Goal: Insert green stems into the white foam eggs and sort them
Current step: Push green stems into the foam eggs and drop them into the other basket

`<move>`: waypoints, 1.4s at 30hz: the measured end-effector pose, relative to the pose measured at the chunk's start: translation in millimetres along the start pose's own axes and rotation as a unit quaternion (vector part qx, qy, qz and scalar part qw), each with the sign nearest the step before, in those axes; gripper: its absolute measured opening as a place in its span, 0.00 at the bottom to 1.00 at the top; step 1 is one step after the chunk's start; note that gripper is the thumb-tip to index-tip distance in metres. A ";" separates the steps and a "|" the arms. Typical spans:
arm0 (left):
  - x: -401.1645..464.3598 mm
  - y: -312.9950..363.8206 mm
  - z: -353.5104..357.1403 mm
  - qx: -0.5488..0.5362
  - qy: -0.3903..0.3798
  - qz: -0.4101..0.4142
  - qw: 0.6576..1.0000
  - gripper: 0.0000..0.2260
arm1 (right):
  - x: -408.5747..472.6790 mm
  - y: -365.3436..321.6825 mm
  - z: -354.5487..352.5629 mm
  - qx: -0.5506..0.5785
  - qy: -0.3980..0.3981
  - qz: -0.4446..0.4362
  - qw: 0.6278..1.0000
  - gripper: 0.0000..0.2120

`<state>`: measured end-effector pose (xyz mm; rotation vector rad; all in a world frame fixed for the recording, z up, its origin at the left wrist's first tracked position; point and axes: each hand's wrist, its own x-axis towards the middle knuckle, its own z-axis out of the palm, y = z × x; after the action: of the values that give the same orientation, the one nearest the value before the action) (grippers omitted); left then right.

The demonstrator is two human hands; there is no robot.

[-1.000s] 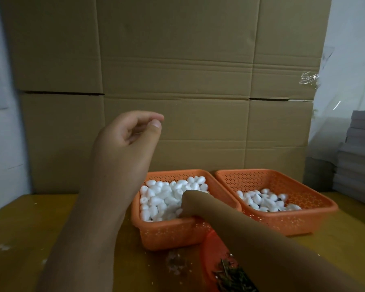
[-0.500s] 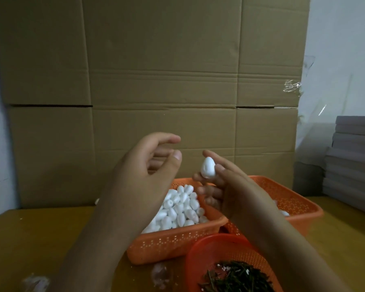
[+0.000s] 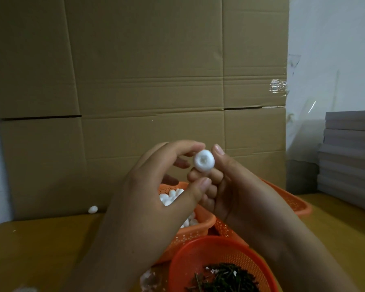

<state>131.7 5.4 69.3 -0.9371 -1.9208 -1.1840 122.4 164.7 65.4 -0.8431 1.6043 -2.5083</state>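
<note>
My right hand [image 3: 240, 197] pinches a white foam egg [image 3: 204, 160] between thumb and fingers, its dimpled end turned toward me. The curved fingers of my left hand [image 3: 152, 197] reach in from the left: the index fingertip touches the egg's upper edge, and the thumb sits just below it against my right fingers. No stem shows in either hand. Below them, an orange basket [image 3: 198, 226] holds several foam eggs [image 3: 171, 197]. A round red basket [image 3: 198, 249] at the bottom holds dark green stems [image 3: 226, 277].
A second orange basket [image 3: 297, 205] sits to the right, mostly hidden behind my right arm. One loose egg [image 3: 92, 209] lies by the cardboard boxes [image 3: 145, 81] behind the wooden table [image 3: 40, 249]. Grey boards [image 3: 350, 152] are stacked at the right.
My right hand lifted an egg out of the left basket and turned its dimpled end toward me. My left hand closed in until its index finger met the egg.
</note>
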 end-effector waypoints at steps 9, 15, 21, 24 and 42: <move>1.1 -0.6 -1.4 0.010 0.049 0.007 0.999 0.11 | 2.2 4.8 5.4 0.064 -0.039 0.003 0.997 0.23; 1.9 -3.0 -0.1 0.015 0.063 0.012 0.998 0.09 | 2.5 6.8 5.9 0.084 -0.037 0.004 0.996 0.18; 4.3 -7.8 -2.2 -0.014 0.083 0.002 0.996 0.07 | 2.5 9.8 11.1 0.014 -0.029 0.020 0.999 0.18; 4.4 -8.5 -3.4 -0.012 0.097 0.004 0.995 0.08 | 3.1 11.2 11.7 -0.007 -0.020 0.022 1.000 0.16; 2.5 -12.5 -0.7 -0.094 0.006 -0.030 0.995 0.11 | 0.4 10.7 16.5 -0.066 0.044 -0.009 0.997 0.19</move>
<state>120.0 1.2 66.2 -0.9713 -1.8636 -1.4219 127.1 145.9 61.6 -0.7739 1.8151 -2.5085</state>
